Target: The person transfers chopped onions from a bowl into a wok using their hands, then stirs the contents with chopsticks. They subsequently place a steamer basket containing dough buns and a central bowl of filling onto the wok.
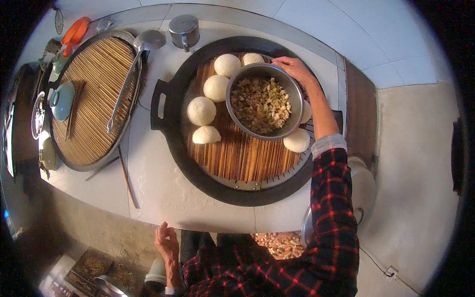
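Note:
My right hand (293,70) grips the far right rim of a stainless steel bowl (297,122). A crumbly yellow-brown mixture (263,104) covers the bowl's bottom. The bowl is over a round slatted mat (237,159) inside a large black two-handled pan (178,148). Round white dough buns, such as this one (201,111), are set around the mat's edge; the bowl and my right arm partly cover some of them. One bun (206,135) looks lopsided. My left hand (166,239) hangs by the counter's front edge, fingers loosely bent, with nothing seen in it.
Left of the pan, a second slatted round cover (100,81) carries a metal ladle (126,81), a pale blue bowl (64,101) and chopsticks (77,109). A metal mug (184,31) stands behind. A thin stick (128,178) lies on the white tiled counter (159,193).

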{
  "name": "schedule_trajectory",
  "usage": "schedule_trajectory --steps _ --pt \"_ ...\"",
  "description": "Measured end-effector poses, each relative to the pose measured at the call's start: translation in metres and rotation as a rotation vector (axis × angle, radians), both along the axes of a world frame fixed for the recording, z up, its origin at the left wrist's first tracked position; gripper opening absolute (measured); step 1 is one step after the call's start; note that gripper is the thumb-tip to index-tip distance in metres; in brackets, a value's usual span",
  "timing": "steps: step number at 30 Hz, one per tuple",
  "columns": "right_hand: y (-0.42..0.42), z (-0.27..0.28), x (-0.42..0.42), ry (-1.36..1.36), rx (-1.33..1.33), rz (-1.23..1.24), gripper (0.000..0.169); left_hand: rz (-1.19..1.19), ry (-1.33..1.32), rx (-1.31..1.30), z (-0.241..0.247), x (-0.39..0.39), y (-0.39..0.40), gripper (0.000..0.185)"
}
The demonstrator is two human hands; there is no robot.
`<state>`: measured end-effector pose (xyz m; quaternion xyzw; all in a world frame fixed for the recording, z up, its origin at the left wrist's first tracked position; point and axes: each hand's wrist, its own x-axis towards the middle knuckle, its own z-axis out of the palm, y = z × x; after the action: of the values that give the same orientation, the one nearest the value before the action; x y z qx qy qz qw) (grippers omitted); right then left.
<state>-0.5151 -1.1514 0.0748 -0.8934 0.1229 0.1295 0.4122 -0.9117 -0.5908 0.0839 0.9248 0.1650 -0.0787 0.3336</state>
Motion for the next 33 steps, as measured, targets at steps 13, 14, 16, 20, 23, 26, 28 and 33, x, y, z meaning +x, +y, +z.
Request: schedule_trajectory --steps 13,14,16,20,23,26,28,33 --pt "-0.05 0.016 0.001 0.345 -0.434 -0.15 0.035 0.067 0.055 -0.089 -0.012 -0.011 0.018 0.025" --pt "-0.044 0.019 0.006 0.309 -0.593 -0.105 0.037 0.078 0.046 -0.088 -0.013 -0.012 0.018 0.026" --pt "-0.023 0.023 0.016 0.131 -0.659 -0.017 0.041 0.092 0.048 -0.072 -0.01 -0.009 0.018 0.026" --pt "0.014 -0.002 0.054 -0.281 -0.148 0.162 0.053 0.089 0.071 -0.086 -0.007 0.002 0.014 0.026" --pt "0.079 0.009 0.077 0.05 -0.135 0.319 0.047 0.116 0.069 -0.057 -0.006 -0.004 0.021 0.027" --pt "0.076 -0.002 0.084 0.037 -0.281 0.357 0.042 0.095 0.054 -0.022 -0.008 -0.009 0.028 0.026" --pt "0.057 -0.006 0.09 -0.013 -0.411 0.385 0.043 0.087 0.015 -0.012 -0.013 -0.012 0.03 0.026" --pt "0.021 -0.003 0.093 0.186 -0.793 0.349 0.043 0.116 -0.014 -0.07 -0.003 -0.006 0.024 0.025"
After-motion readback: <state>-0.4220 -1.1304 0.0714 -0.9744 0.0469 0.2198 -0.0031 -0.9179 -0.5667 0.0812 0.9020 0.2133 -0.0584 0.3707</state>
